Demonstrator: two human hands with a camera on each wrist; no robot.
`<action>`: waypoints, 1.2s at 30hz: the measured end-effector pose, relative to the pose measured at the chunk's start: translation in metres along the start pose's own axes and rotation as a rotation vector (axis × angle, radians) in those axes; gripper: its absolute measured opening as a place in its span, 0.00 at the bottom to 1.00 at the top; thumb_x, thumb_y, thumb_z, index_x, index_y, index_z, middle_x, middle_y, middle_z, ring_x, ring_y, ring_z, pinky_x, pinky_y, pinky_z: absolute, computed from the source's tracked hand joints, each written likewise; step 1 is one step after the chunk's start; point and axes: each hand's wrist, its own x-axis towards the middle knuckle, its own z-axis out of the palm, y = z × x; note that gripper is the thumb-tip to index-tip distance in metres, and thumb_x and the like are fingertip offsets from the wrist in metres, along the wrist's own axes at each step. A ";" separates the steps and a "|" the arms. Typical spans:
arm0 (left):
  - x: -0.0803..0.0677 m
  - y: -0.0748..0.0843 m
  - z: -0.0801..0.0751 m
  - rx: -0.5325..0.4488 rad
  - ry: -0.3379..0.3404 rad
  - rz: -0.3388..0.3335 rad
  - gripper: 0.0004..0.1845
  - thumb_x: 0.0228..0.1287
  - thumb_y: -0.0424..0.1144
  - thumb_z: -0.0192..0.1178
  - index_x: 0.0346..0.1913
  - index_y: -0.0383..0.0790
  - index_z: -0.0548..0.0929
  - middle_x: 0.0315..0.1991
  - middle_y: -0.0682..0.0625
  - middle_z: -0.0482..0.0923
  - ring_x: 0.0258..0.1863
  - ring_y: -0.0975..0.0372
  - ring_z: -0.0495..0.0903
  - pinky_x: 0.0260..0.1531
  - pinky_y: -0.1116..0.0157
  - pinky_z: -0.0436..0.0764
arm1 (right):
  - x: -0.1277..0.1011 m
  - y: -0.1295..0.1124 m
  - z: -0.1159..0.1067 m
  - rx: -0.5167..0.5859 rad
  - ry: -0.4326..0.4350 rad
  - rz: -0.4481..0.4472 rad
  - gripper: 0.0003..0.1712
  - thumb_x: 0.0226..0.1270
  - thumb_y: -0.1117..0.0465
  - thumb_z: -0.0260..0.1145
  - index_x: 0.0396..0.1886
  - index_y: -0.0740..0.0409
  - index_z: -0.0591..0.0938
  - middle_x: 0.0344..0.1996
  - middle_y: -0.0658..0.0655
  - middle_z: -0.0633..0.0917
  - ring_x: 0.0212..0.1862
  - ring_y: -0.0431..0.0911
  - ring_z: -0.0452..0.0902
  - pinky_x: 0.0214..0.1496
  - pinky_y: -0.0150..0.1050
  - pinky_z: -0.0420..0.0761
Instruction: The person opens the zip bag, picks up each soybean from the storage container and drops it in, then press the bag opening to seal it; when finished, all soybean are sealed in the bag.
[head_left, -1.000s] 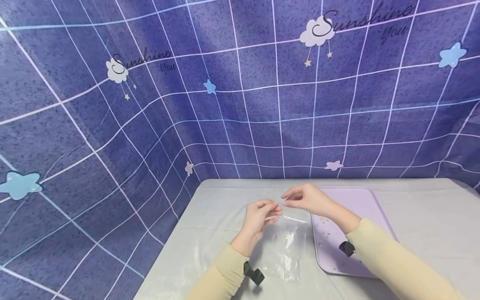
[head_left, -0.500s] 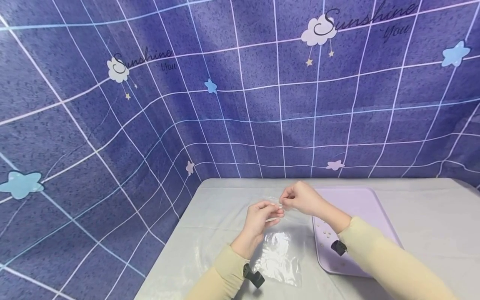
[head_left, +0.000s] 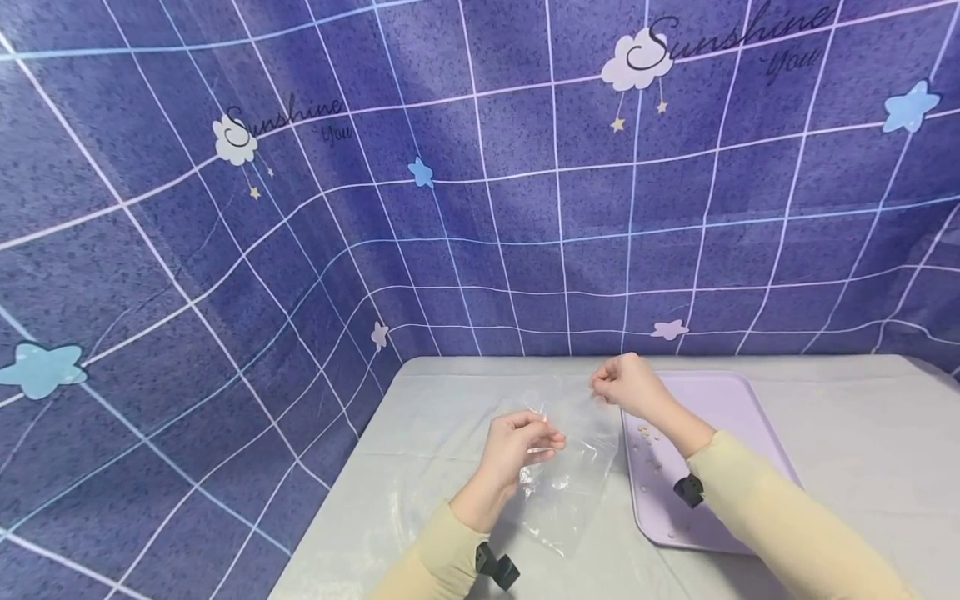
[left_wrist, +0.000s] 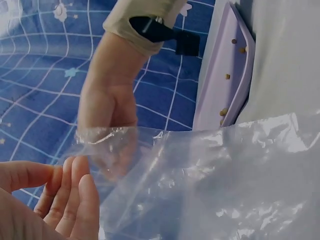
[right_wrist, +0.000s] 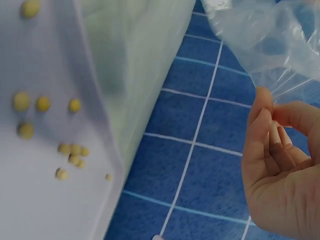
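A clear plastic bag (head_left: 567,483) hangs between both hands above the table, its surface creased and shiny. My left hand (head_left: 517,446) pinches its edge between thumb and fingertips, as the left wrist view shows the bag (left_wrist: 210,180) spreading away from the fingers (left_wrist: 80,172). Further back and to the right, my right hand (head_left: 630,387) pinches another part of the rim. In the right wrist view the film of the bag (right_wrist: 272,37) is drawn to a point at the right thumb and forefinger (right_wrist: 262,102).
Right of the bag lies a lilac tray (head_left: 720,400), partly under the right forearm. Several small yellowish beans (right_wrist: 75,150) are scattered on it, mostly near its left side. A pale cloth covers the table (head_left: 847,450); a blue checked curtain (head_left: 525,250) surrounds it.
The right hand, its fingertips apart a second ago, has pinched the bag's rim and moved right and back. The left hand has lowered slightly. The bag now stretches and slants between them.
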 end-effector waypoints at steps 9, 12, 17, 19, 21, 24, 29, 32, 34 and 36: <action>-0.013 0.003 -0.008 0.130 -0.034 0.001 0.02 0.60 0.27 0.61 0.32 0.31 0.83 0.28 0.41 0.87 0.26 0.60 0.87 0.33 0.63 0.88 | 0.001 0.016 -0.008 0.058 0.007 0.074 0.08 0.67 0.73 0.64 0.36 0.76 0.86 0.24 0.59 0.88 0.25 0.46 0.85 0.31 0.33 0.86; -0.011 0.002 -0.010 0.197 -0.052 0.037 0.02 0.60 0.27 0.61 0.33 0.29 0.82 0.27 0.44 0.86 0.25 0.61 0.85 0.34 0.61 0.88 | 0.001 0.015 -0.007 0.081 -0.010 0.047 0.07 0.67 0.73 0.64 0.34 0.74 0.87 0.24 0.58 0.87 0.26 0.46 0.85 0.33 0.34 0.87; 0.000 0.007 -0.011 0.399 -0.051 0.159 0.06 0.60 0.30 0.66 0.31 0.32 0.80 0.23 0.53 0.77 0.21 0.65 0.78 0.27 0.69 0.84 | 0.000 0.009 -0.005 0.107 -0.030 0.008 0.07 0.67 0.72 0.65 0.34 0.73 0.87 0.23 0.57 0.87 0.27 0.44 0.84 0.34 0.34 0.87; 0.006 0.013 -0.011 0.508 -0.051 0.247 0.05 0.60 0.32 0.67 0.32 0.35 0.80 0.24 0.55 0.75 0.23 0.67 0.76 0.27 0.72 0.80 | -0.001 0.007 -0.005 0.127 -0.046 0.003 0.07 0.68 0.71 0.65 0.35 0.73 0.87 0.23 0.57 0.87 0.27 0.45 0.84 0.33 0.34 0.87; 0.016 0.023 -0.011 0.601 -0.069 0.364 0.04 0.61 0.32 0.67 0.34 0.38 0.81 0.27 0.55 0.77 0.26 0.67 0.76 0.30 0.71 0.79 | -0.002 0.006 -0.005 0.139 -0.062 -0.001 0.07 0.68 0.71 0.66 0.36 0.74 0.86 0.23 0.57 0.87 0.27 0.46 0.85 0.32 0.35 0.87; 0.037 0.041 -0.007 0.690 -0.176 0.553 0.04 0.63 0.31 0.67 0.39 0.39 0.84 0.35 0.52 0.82 0.37 0.64 0.79 0.41 0.63 0.82 | -0.002 0.005 -0.006 0.141 -0.069 -0.005 0.08 0.69 0.70 0.66 0.36 0.74 0.86 0.23 0.57 0.87 0.27 0.47 0.86 0.32 0.36 0.87; 0.076 0.054 -0.005 0.858 -0.396 0.718 0.05 0.62 0.31 0.69 0.39 0.43 0.88 0.50 0.49 0.83 0.56 0.60 0.78 0.60 0.55 0.76 | -0.002 0.004 -0.006 0.179 -0.094 -0.004 0.08 0.69 0.70 0.66 0.38 0.75 0.86 0.25 0.59 0.88 0.29 0.50 0.87 0.35 0.38 0.88; 0.091 0.049 -0.010 0.988 -0.447 0.708 0.05 0.59 0.33 0.71 0.36 0.47 0.89 0.54 0.51 0.82 0.58 0.59 0.76 0.64 0.54 0.71 | -0.002 0.003 -0.004 0.197 -0.133 -0.002 0.09 0.70 0.70 0.65 0.39 0.75 0.85 0.27 0.59 0.89 0.30 0.50 0.87 0.36 0.38 0.88; 0.097 0.045 -0.013 1.051 -0.458 0.695 0.05 0.58 0.34 0.71 0.35 0.49 0.89 0.55 0.51 0.82 0.58 0.58 0.76 0.64 0.51 0.69 | -0.002 0.003 -0.002 0.196 -0.148 0.004 0.08 0.70 0.69 0.65 0.39 0.74 0.86 0.27 0.58 0.89 0.31 0.48 0.87 0.36 0.37 0.88; 0.103 0.041 -0.015 1.101 -0.454 0.691 0.04 0.56 0.36 0.72 0.33 0.50 0.89 0.54 0.53 0.82 0.57 0.58 0.76 0.63 0.50 0.69 | -0.003 0.003 -0.001 0.190 -0.151 0.009 0.08 0.70 0.69 0.65 0.38 0.72 0.87 0.26 0.58 0.89 0.30 0.48 0.87 0.35 0.37 0.87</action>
